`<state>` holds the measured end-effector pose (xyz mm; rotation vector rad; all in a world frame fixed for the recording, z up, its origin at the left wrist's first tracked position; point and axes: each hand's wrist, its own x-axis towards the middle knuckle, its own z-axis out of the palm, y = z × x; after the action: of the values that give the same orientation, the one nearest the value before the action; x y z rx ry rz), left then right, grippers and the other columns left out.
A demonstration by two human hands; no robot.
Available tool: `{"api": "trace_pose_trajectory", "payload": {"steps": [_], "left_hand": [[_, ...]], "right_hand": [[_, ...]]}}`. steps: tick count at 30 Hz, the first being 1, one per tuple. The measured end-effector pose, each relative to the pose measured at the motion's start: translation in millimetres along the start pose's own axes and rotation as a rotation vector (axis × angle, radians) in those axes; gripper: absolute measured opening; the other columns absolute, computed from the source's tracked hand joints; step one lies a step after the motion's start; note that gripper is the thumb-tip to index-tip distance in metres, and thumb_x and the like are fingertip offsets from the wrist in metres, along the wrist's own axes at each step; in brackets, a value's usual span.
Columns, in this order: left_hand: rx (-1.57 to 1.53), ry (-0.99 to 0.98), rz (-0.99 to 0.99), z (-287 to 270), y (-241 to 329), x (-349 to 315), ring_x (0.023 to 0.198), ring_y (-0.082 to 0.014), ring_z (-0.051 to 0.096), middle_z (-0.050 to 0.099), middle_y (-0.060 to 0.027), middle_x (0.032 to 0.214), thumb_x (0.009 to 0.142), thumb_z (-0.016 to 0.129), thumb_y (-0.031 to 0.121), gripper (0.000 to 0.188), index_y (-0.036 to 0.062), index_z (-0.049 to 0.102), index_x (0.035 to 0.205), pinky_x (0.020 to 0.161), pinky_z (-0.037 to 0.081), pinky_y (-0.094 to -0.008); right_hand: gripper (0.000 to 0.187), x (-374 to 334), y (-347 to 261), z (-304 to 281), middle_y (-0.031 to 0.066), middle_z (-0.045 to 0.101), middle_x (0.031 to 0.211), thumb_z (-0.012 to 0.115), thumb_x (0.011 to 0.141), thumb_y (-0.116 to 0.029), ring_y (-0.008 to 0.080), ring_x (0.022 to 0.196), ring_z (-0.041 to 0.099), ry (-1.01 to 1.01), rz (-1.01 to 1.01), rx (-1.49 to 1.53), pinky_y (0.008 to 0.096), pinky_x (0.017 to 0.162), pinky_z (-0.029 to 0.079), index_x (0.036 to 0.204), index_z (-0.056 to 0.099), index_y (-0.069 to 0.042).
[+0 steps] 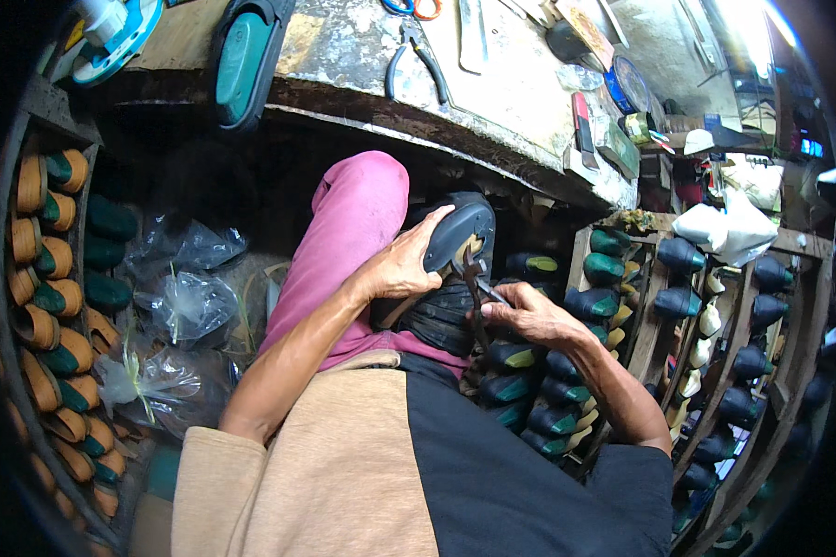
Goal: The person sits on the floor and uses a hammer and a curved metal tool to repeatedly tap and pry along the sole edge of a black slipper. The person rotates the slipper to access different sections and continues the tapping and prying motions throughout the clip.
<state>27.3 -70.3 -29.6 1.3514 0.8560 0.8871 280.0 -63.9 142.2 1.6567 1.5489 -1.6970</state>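
A dark blue-grey shoe (460,230) rests sole up over my lap, beside my pink-clad knee (367,190). My left hand (395,267) grips its near side, fingers over the edge and thumb toward the middle. A tan patch shows in the shoe's underside. In my right hand (532,314) is a hammer (476,283), held by its short handle close to the head. The dark, long hammer head lies against or just above the near end of the shoe; contact cannot be made out. Below it, a black ribbed pad or cloth (437,320) covers part of my lap.
Ahead stands a worn workbench (344,56) with pliers (413,65), a green-and-black shoe sole (243,70) and a red-and-black tool (582,125). Racks of tan shoes (60,255) line the left, with clear plastic bags (190,302) nearby. Dark shoes (678,302) fill wooden racks at right.
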Motion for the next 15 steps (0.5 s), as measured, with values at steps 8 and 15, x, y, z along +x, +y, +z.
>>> {"api": "trace_pose_trajectory", "payload": {"steps": [8, 15], "left_hand": [[-0.028, 0.089, 0.011, -2, -6, -5, 0.163, -0.0459, 0.044, 0.044, -0.0303, 0.174, 0.08, 0.075, 0.012, 0.108, 0.0027, 0.028, 0.178, 0.137, 0.035, -0.0482], [-0.113, 0.135, -0.038, 13, 4, -10, 0.162, -0.0455, 0.046, 0.047, -0.0304, 0.171, 0.086, 0.08, 0.015, 0.101, 0.0004, 0.033, 0.174, 0.136, 0.036, -0.0503]], "right_hand": [[0.036, 5, -51, 6, 0.0294, 0.062, 0.075, 0.071, 0.11, -0.026, 0.0479, 0.072, 0.063, 0.328, -0.101, -0.572, 0.0562, 0.069, 0.049, 0.094, 0.063, 0.005], [0.039, -10, -46, -20, 0.0305, 0.061, 0.068, 0.067, 0.116, -0.027, 0.055, 0.068, 0.065, 0.242, -0.199, -0.686, 0.0583, 0.06, 0.047, 0.095, 0.056, 0.004]]}}
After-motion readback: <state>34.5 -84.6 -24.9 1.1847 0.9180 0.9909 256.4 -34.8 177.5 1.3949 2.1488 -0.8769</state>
